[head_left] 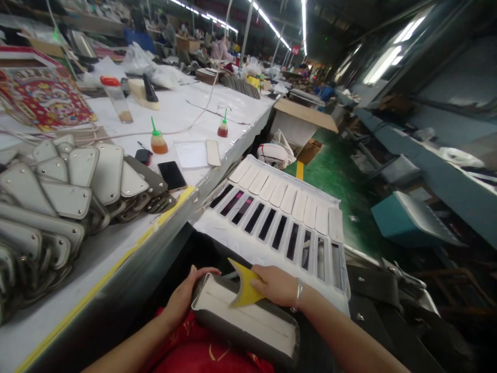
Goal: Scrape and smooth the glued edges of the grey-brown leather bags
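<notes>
Pinching a yellow notched sheet [247, 288], right fingers [267, 277] were at the grey-sided, white-faced block [256, 321]; left fingers [208, 270] cupped its end. White face looked in place; rest unclear.

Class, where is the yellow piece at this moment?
In the head view's lower middle, the yellow piece is in the right hand, at the pale face of the dark-edged block.

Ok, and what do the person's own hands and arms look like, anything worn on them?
The left hand and right hand are ungloved, and no sleeves show on the forearms. A shiny, silvery bracelet circles the right wrist; none shows on the left.
</notes>
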A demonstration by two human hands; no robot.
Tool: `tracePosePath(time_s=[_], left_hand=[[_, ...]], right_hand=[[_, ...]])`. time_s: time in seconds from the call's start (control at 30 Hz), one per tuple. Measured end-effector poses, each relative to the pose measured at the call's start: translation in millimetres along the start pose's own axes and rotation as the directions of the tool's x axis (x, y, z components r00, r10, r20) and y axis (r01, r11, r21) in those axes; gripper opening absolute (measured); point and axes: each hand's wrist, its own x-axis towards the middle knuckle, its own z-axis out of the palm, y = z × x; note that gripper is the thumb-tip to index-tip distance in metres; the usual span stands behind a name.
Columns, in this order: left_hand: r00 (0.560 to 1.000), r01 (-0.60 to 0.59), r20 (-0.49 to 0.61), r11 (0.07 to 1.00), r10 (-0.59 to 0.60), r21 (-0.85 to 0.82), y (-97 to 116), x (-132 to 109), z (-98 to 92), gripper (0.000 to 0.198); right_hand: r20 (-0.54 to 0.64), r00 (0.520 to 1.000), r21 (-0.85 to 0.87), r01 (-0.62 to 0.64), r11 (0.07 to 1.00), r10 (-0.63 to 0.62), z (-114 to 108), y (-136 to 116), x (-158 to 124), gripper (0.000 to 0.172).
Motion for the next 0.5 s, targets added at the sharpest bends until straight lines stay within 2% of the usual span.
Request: tracePosePath(time_s=[0.07, 0.17, 0.23, 0.3, 0.4, 0.47, 0.5], left_hand=[[1.0, 0.027, 0.006, 0.996, -0.026, -0.082, -4, 2, -1.2, 0.065], [0.999, 0.036, 0.013, 0.981, -0.034, -0.191, -9, 7, -4.5, 0.065], [0.997, 0.081, 0.03, 0.945, -0.076, -0.316, -9, 10, -4.8, 0.068], [0.989, 0.145, 0.074, 0.87, -0.124, -0.471, -6, 12, -3.9, 0.074], [0.969, 0.246, 0.121, 0.764, -0.217, -0.597, -4, 11, -3.2, 0.082], [0.95, 0.29, 0.084, 0.756, -0.3, -0.586, -7, 10, -4.4, 0.087], [0.944, 0.289, 0.024, 0.794, -0.328, -0.536, -10, 8, -5.5, 0.089]], right_hand=[[-0.061, 0.997, -0.186, 0.026, 0.982, -0.037, 2, -9, 29, 0.032], [-0.144, 0.982, -0.371, 0.062, 0.927, -0.124, 8, -28, 69, 0.041], [-0.199, 0.959, -0.413, 0.105, 0.905, -0.202, 9, -41, 90, 0.04], [-0.241, 0.925, -0.424, 0.171, 0.889, -0.293, 6, -52, 105, 0.041], [-0.215, 0.867, -0.458, 0.318, 0.83, -0.45, 1, -63, 120, 0.051], [-0.167, 0.834, -0.474, 0.4, 0.784, -0.526, 0, -68, 126, 0.058], [-0.145, 0.82, -0.479, 0.432, 0.764, -0.554, 1, -70, 129, 0.059]])
